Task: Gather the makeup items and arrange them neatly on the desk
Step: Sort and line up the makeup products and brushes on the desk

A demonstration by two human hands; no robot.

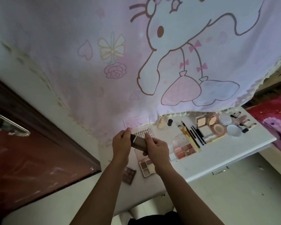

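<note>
With both the left hand (121,140) and right hand (156,147) pinching what looks like a brown compact (139,142), lower it flat beside the eyeshadow palette (147,166), edges aligned.

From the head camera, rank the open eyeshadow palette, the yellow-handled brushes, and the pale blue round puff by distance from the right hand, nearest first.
1. Open eyeshadow palette: just under the right hand.
2. Yellow-handled brushes: mid-desk, to its right.
3. Pale blue round puff: far right end.
</note>
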